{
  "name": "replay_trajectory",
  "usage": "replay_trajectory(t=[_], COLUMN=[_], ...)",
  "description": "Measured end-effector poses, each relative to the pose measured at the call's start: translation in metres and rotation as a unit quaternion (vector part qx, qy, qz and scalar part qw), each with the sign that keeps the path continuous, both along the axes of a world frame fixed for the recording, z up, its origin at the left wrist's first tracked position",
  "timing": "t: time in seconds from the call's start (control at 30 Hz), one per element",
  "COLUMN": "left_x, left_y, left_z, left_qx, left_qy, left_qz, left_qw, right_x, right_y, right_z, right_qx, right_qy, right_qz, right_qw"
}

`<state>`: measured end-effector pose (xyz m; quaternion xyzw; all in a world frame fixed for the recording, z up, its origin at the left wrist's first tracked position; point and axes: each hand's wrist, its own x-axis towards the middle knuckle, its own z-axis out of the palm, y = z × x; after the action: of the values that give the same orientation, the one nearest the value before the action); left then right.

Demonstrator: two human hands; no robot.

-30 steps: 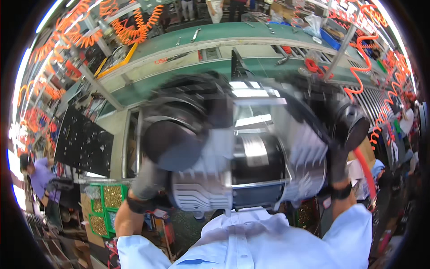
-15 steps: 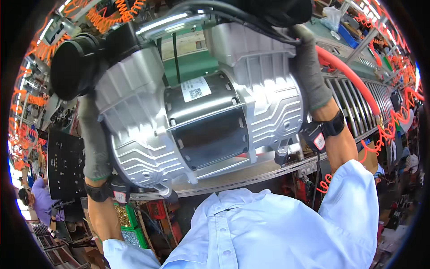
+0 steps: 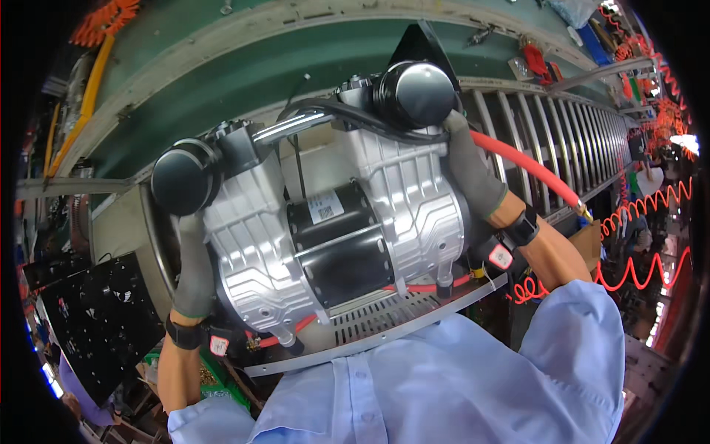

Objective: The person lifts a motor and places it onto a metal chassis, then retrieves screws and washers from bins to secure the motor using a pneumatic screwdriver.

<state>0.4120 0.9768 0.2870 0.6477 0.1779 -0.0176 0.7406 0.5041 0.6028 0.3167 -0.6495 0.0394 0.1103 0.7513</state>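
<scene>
A twin-cylinder air compressor pump [image 3: 344,272] hangs between my hands, with silver finned housings at both ends and a black motor body carrying a white label. Black round filter caps [image 3: 418,95] top each end, and a black cable runs across the upper side. In a grey glove, my left hand [image 3: 194,268] is wrapped round the left end, under its cap. My right hand [image 3: 475,169], gloved alike, grips the right end. Fingertips of both hands are hidden behind the housings. Beneath the pump lies a slotted metal plate [image 3: 384,325]; I cannot tell whether the pump's rubber feet touch it.
A roller conveyor [image 3: 547,140] stretches off to the right. From behind my right hand a thick red hose [image 3: 529,164] leads to coiled red air lines [image 3: 643,206]. Beyond the pump lies a green bench top [image 3: 244,81]. A black perforated panel [image 3: 103,325] stands at left.
The pump and both hands have moved down and away from my head, to over the slotted plate. Both hands keep their hold. More of the bench and rollers shows.
</scene>
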Motion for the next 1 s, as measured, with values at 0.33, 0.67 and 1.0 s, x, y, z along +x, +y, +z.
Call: replay_trajectory(t=[0.33,0.67,1.0], left_x=[-0.016,-0.021,-0.012], left_y=[0.013,-0.003,-0.017], left_z=[-0.082,-0.097,-0.100], left_qx=[-0.059,-0.083,-0.187], left_qy=[0.111,0.144,0.206], left_qz=[-0.075,-0.110,-0.091], left_qw=[0.989,0.980,0.956], right_x=[-0.006,-0.010,-0.012], right_y=[-0.014,-0.005,-0.008], right_z=[-0.061,-0.080,-0.092], right_qx=[0.022,0.028,0.037], right_qy=[0.083,0.284,0.293], right_qz=[0.047,-0.036,0.007], right_qw=[0.995,0.958,0.955])
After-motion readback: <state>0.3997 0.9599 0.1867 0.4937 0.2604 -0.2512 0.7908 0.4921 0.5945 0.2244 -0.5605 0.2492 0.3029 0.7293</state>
